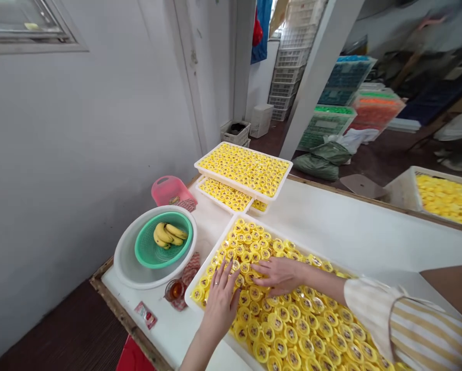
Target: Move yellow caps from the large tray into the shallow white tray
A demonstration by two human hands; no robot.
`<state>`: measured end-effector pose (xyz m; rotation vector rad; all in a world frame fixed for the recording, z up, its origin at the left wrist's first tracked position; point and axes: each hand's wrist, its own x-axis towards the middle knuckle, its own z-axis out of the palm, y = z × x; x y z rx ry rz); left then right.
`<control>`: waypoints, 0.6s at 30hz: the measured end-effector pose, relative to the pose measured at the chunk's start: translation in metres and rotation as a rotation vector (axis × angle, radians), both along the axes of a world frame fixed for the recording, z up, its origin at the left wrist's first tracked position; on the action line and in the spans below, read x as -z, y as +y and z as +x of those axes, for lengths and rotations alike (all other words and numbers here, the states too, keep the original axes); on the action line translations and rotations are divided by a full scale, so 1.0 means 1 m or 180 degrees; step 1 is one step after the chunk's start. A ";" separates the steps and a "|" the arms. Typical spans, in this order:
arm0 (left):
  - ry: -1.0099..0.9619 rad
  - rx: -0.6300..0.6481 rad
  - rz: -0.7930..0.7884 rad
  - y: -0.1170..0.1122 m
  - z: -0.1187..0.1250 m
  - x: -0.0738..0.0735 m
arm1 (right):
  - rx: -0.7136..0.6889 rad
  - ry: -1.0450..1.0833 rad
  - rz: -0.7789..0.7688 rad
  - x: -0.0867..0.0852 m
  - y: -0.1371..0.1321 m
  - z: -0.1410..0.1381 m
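Observation:
A large white tray [209,263] full of small round yellow cases [292,335] lies on the table. The cases have clear tops and a printed picture inside. My left hand [223,299] rests over the cases near the tray's left side, fingers stretched out. Beside it, my right hand [280,274] reaches in from the right with its fingers spread flat on the cases. Neither hand is closed round a case. The cases under both palms are hidden.
Stacked trays [242,172] of the same cases stand behind. At left are a white basin [124,257] holding a green basket [140,252] of bananas [167,234], a pink basket [169,188], a glass of brown liquid [174,291] and a small red packet [146,315].

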<state>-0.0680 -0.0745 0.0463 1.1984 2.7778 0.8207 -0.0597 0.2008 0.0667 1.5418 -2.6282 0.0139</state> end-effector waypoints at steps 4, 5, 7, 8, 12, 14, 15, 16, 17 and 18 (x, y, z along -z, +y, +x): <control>0.0316 0.0280 -0.0276 0.027 -0.002 0.002 | 0.0757 0.0373 -0.0511 -0.010 0.019 0.018; 0.0431 0.0357 -0.0324 0.036 -0.002 0.002 | 0.1042 0.0508 -0.0682 -0.014 0.026 0.026; 0.0611 0.0535 -0.0375 0.055 -0.003 0.003 | 0.1709 0.0808 -0.1052 -0.021 0.043 0.047; 0.0662 0.0619 -0.0378 0.065 -0.003 0.003 | 0.2093 0.0966 -0.1234 -0.024 0.052 0.063; 0.0770 0.0799 -0.0315 0.096 -0.005 0.012 | 0.4028 0.1669 -0.1769 -0.024 0.094 0.166; 0.0781 0.0806 -0.0250 0.102 -0.008 0.024 | 0.5170 0.2067 -0.1856 -0.014 0.109 0.237; 0.0788 0.0823 -0.0211 0.103 -0.010 0.031 | 0.5708 0.2224 -0.1852 -0.006 0.113 0.275; 0.0805 0.0825 -0.0185 0.103 -0.013 0.038 | 0.6189 0.2308 -0.1828 0.004 0.115 0.312; 0.0897 0.0786 -0.0178 0.102 -0.017 0.045 | 0.6595 0.2301 -0.1801 0.015 0.115 0.347; 0.0977 0.0795 -0.0161 0.101 -0.020 0.050 | 0.6909 0.2187 -0.1787 0.027 0.113 0.378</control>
